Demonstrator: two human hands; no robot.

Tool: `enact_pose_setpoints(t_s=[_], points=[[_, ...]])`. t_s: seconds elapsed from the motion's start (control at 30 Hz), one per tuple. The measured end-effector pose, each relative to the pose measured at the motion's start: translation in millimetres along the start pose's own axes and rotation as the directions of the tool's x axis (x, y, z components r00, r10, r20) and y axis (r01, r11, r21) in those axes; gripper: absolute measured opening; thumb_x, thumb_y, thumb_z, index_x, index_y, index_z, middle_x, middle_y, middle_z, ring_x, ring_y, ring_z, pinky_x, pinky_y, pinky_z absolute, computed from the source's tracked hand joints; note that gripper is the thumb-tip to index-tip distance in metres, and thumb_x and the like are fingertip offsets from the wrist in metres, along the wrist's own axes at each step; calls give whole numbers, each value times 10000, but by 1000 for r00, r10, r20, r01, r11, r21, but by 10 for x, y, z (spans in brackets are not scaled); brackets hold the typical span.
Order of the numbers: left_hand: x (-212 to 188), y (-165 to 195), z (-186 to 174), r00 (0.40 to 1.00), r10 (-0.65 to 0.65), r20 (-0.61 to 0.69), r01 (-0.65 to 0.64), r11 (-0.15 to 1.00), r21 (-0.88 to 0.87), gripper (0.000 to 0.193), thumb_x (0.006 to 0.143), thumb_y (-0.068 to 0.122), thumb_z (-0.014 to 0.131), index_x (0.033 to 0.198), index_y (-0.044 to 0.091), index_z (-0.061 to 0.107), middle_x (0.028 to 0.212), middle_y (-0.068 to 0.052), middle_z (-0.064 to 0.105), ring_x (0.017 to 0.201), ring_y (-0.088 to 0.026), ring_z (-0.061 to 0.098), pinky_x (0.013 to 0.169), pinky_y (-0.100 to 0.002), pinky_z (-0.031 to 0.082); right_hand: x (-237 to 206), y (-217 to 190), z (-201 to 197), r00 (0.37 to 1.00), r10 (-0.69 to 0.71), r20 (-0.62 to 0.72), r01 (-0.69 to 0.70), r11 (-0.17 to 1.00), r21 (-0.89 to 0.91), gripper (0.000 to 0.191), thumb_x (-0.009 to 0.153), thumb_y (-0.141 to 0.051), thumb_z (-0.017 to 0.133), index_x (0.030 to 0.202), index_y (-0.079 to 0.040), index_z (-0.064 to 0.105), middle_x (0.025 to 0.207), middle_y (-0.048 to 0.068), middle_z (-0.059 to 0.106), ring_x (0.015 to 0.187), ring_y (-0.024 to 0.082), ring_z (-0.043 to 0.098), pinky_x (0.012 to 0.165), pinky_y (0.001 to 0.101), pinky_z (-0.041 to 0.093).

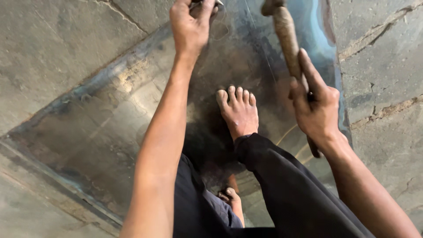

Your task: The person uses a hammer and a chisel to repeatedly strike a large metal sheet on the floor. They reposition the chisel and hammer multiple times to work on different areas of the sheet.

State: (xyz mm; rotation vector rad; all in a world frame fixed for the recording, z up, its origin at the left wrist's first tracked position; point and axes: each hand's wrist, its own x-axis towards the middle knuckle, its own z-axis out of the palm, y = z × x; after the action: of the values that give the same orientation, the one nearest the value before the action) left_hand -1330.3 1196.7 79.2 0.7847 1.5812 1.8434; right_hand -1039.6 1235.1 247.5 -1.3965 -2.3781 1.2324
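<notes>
The right hand [318,110] has its fingers closed around a wooden hammer handle [288,39] held up over the metal sheet [101,132] on the floor, the left hand [190,26] pinches a small tool I cannot make out, and the sheet looks flat and uncut.

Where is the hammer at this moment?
In the head view the hammer is at upper right, its wooden handle gripped by the right hand, raised over the metal sheet to the right of the bare foot.
</notes>
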Motion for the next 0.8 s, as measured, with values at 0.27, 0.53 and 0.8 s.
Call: enact_pose_setpoints(t_s=[0.27, 0.53, 0.8], points=[[-36, -162, 50, 999, 29, -28, -23, 977, 212, 197, 1018, 148, 755, 970, -25, 675, 812, -47, 766, 733, -123, 767, 663, -257, 588, -161, 49, -112, 999, 2, -33, -1, 999, 32, 535, 1109, -82, 614, 1622, -71, 463, 871, 108, 709, 758, 121, 674, 705, 298, 554], [-10, 125, 61, 879, 397, 264, -473, 656, 588, 93, 1060, 41, 688, 1037, -27, 628, 917, -180, 682, 798, -338, 677, 694, -382, 540, 180, -350, -5, 890, -454, -34, 444, 882, -158, 549, 1099, -68, 645, 1608, -97, 441, 1031, 251, 720, 836, 273, 718, 728, 351, 573], [-34, -24, 244, 998, -2, -70, 20, 964, 266, 216, 990, 156, 754, 855, 12, 667, 709, -53, 746, 626, -176, 730, 581, -318, 544, 265, -23, 8, 999, -31, 15, 31, 999, -18, 559, 1113, -81, 579, 1642, -130, 405, 752, 107, 688, 581, 104, 605, 546, 328, 509]])
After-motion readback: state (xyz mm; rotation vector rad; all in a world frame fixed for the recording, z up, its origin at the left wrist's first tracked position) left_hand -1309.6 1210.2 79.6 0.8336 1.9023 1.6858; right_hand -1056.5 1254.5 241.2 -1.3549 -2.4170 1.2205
